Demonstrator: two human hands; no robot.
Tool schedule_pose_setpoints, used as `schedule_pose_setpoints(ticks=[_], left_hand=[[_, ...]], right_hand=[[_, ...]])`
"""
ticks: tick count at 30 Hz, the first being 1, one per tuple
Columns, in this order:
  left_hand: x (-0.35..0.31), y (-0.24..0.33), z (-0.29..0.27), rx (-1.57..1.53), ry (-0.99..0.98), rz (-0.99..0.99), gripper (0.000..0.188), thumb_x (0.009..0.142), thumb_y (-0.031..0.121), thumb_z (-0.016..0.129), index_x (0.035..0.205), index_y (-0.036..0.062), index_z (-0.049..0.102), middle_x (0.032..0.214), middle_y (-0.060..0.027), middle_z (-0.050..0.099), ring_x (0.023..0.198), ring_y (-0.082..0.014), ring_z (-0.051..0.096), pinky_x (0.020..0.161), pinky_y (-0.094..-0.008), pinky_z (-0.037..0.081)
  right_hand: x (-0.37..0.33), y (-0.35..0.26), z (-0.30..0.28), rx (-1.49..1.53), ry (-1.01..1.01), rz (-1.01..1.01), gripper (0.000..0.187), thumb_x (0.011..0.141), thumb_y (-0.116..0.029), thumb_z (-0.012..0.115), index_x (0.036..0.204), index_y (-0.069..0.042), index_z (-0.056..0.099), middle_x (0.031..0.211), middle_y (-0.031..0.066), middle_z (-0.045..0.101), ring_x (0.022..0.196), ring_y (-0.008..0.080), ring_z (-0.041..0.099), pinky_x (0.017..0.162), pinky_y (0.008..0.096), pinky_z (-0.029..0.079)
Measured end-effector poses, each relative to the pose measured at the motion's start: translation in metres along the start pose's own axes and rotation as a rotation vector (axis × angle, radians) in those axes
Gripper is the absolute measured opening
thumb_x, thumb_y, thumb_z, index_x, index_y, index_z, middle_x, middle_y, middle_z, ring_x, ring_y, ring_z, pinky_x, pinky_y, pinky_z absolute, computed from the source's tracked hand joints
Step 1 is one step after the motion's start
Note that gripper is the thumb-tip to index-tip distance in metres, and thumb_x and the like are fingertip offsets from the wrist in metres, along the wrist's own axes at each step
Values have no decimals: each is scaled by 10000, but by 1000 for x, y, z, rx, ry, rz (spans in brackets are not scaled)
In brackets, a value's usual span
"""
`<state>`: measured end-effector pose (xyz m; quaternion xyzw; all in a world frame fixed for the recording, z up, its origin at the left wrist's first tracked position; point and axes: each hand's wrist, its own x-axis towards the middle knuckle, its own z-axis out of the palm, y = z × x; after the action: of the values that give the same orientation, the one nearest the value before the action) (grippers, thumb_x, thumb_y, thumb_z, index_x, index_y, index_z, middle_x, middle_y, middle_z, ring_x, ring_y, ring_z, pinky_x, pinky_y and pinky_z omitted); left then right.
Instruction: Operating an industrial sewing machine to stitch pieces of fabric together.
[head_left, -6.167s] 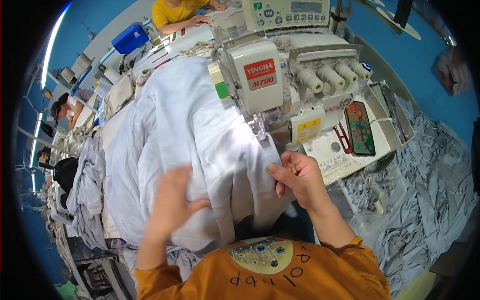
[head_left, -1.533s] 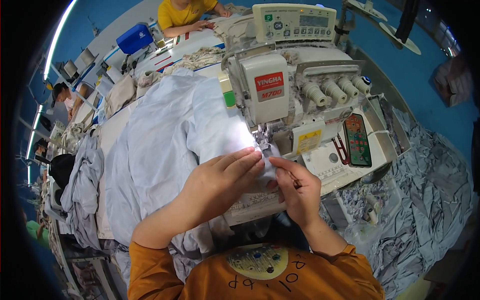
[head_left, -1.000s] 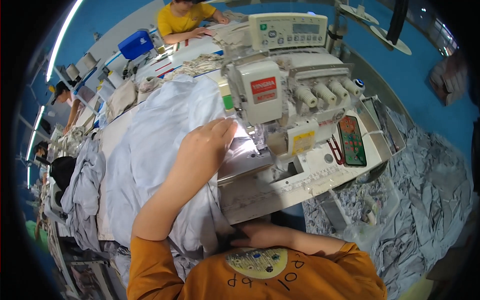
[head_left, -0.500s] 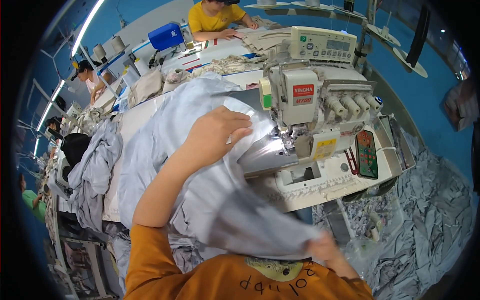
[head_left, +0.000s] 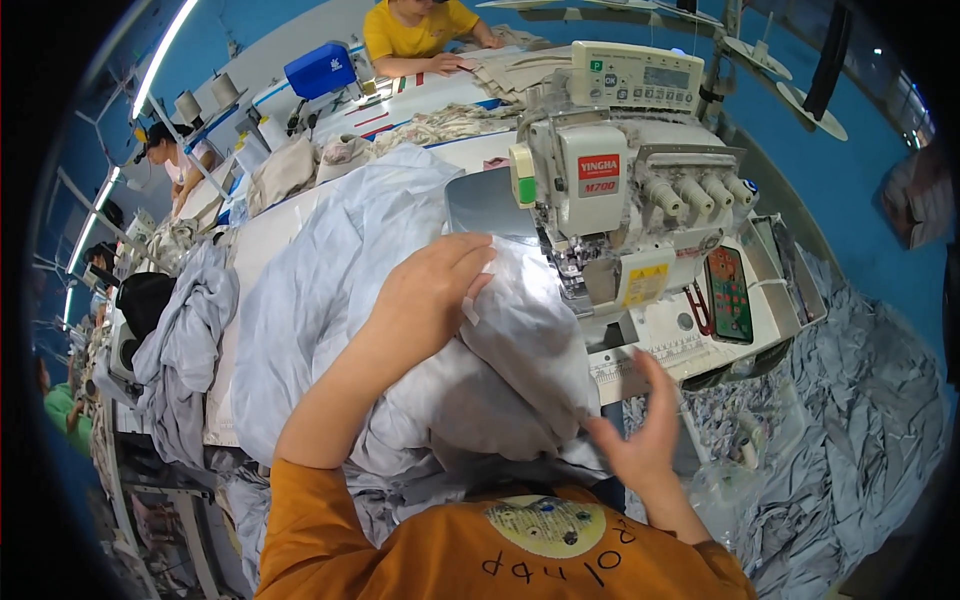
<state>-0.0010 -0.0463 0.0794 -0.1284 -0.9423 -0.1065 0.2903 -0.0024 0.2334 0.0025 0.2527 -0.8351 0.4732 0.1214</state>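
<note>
Pale grey-blue fabric [head_left: 330,260] lies in a wide, rumpled heap left of the overlock sewing machine [head_left: 600,190] and drapes over the table's near edge. My left hand [head_left: 435,290] is closed on the fabric beside the machine's metal plate, with a small white tag or strip showing under its fingertips. Near the front right corner of the cloth, my right hand [head_left: 645,445] has its thumb and fingers spread. Its thumb meets the fabric's edge, but no grip shows. Bright light falls on the cloth near the needle area.
A phone [head_left: 728,295] and red thread snips [head_left: 698,308] lie on the machine bed's right side. Below stands a clear bin of scraps [head_left: 745,420], beside piled grey fabric [head_left: 850,400]. A co-worker in yellow [head_left: 415,35] sits across the table. More grey cloth [head_left: 190,330] hangs at left.
My right hand has moved up toward the machine, and its fingers have spread. The fabric it was pulling toward me now lies up against the machine's front. My left hand has shifted slightly down.
</note>
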Motion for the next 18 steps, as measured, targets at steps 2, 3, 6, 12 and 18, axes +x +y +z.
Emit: schedule_pose_setpoints(ticks=[2,3,6,12,18], left_hand=[[0,1,-4,-3,-22,-16,202,766,37,641,966,25,616,1057,-107,620,939,-289,600,771,-355,507],[0,2,-8,-1,-15,-26,202,766,37,641,966,25,616,1057,-107,620,939,-289,600,771,-355,507],[-5,11,-21,-28,-125,-34,214,791,81,593,996,21,610,1064,-118,610,968,-289,592,779,-355,503],[-27,44,-21,-15,-211,121,332,703,2,555,1029,9,611,1116,-89,588,1061,-240,574,789,-326,522],[-24,52,-10,5,-166,88,432,648,-38,578,1077,8,600,1119,-89,596,1050,-264,581,802,-316,530]], right_hand=[[14,-17,21,68,-145,37,515,717,-201,710,1150,-3,514,1035,196,575,963,338,538,845,372,424],[18,-21,27,142,-314,64,469,719,-202,705,1113,-5,543,975,195,598,897,330,567,785,361,451],[9,-14,33,231,-740,21,344,746,-206,679,1014,-7,595,848,188,616,764,292,599,660,357,464],[-25,8,30,573,-1016,120,342,801,-273,648,951,30,602,721,199,615,602,304,596,596,359,478],[20,-17,5,21,-156,-111,322,727,-134,707,1031,-58,633,1022,143,627,669,258,628,604,327,510]])
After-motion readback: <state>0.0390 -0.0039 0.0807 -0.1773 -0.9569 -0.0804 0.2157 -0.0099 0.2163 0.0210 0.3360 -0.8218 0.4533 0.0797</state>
